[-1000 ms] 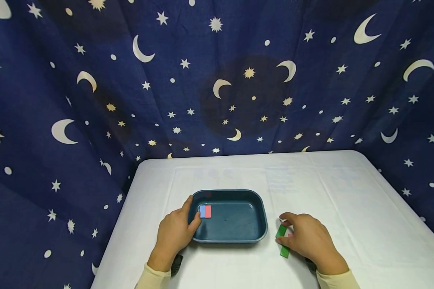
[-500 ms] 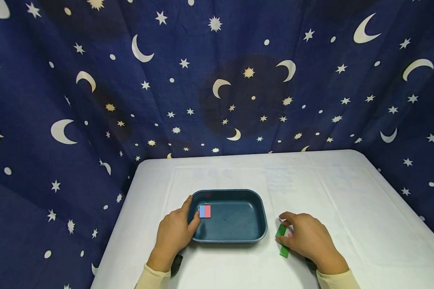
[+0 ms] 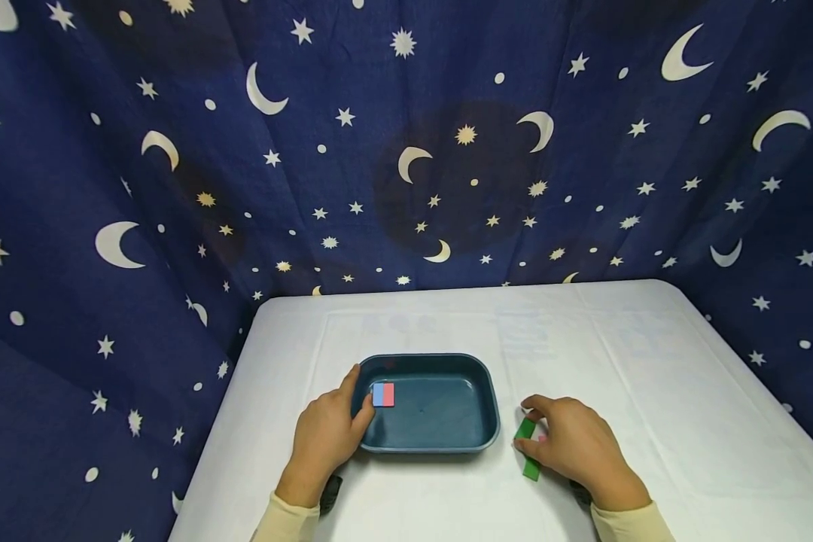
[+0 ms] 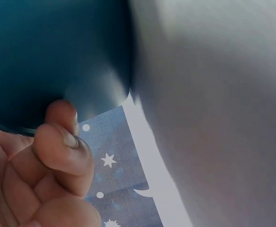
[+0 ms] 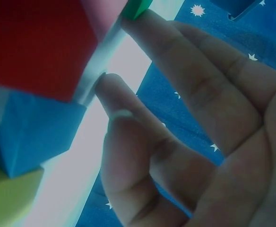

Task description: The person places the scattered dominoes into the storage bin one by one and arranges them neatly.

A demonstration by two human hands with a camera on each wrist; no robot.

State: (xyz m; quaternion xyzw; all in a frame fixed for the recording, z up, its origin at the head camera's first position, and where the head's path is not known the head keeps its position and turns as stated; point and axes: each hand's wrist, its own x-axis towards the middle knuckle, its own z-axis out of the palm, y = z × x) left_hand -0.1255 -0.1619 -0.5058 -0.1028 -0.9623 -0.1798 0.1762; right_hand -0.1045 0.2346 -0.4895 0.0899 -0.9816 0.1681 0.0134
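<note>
A dark teal plastic tray (image 3: pixel 433 421) stands mid-table, and my left hand (image 3: pixel 328 433) grips its left side. The thumb reaches over the rim there; in the left wrist view curled fingers (image 4: pixel 62 146) rest by the tray wall (image 4: pixel 48 56). Inside at the left lie a blue block (image 3: pixel 378 395) and a pink block (image 3: pixel 389 395), side by side. Right of the tray my right hand (image 3: pixel 576 440) pinches a long green block (image 3: pixel 531 469) with thumb and forefinger. A pink block (image 5: pixel 102 16), red block (image 5: pixel 38 47), blue block (image 5: pixel 38 127) and yellow block (image 5: pixel 15 194) sit under that hand, mostly hidden from the head view.
A white cloth covers the table (image 3: pixel 623 354). Behind and at both sides hangs a navy curtain (image 3: pixel 352 181) with moons and stars. Dark straps (image 3: pixel 330 495) show at the wrists, above cream sleeves (image 3: pixel 287 519).
</note>
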